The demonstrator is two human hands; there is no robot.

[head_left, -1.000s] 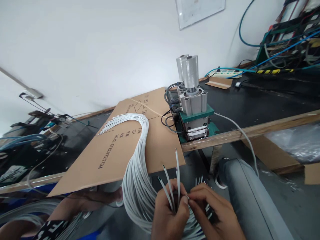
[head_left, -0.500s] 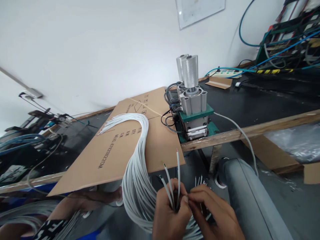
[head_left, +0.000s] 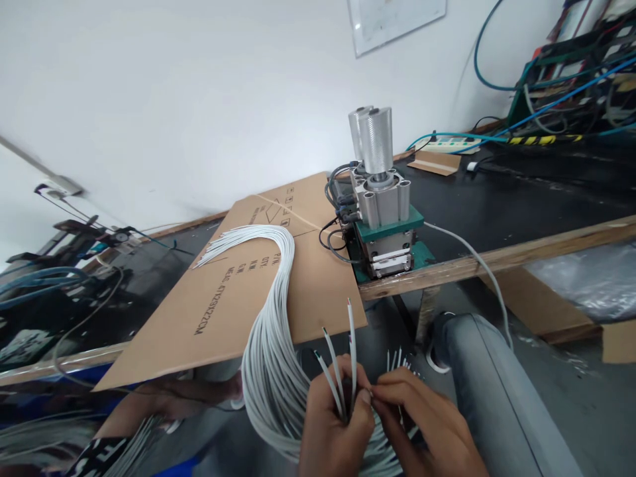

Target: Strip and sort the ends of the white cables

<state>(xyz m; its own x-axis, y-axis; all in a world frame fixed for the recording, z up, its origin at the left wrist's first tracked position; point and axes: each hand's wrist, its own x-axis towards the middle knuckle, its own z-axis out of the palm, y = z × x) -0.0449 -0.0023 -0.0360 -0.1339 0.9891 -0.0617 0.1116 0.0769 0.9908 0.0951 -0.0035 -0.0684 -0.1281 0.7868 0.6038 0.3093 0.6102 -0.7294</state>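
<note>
Several grey cables point(head_left: 332, 361) stick up out of my left hand point(head_left: 338, 417), which is closed around them; coloured wire tips show at their cut ends. My right hand point(head_left: 422, 417) is pinched against my left thumb and forefinger. What sits between its fingertips is too small and covered to make out. A thick bundle of grey cables point(head_left: 271, 358) curves from the cardboard sheet point(head_left: 223, 318) down below my hands, its far ends fanned out on the cardboard. More cable ends point(head_left: 397, 361) poke up behind my right hand.
A pneumatic press point(head_left: 382, 205) with two silver knobs stands at the edge of the black workbench point(head_left: 536, 199). A power strip point(head_left: 447, 144) and hoses lie behind it. My leg point(head_left: 497, 391) is at the right. Another person's leg point(head_left: 183, 397) shows at lower left.
Both hands keep almost the same pose. The cables in my left hand have shifted slightly to the left.
</note>
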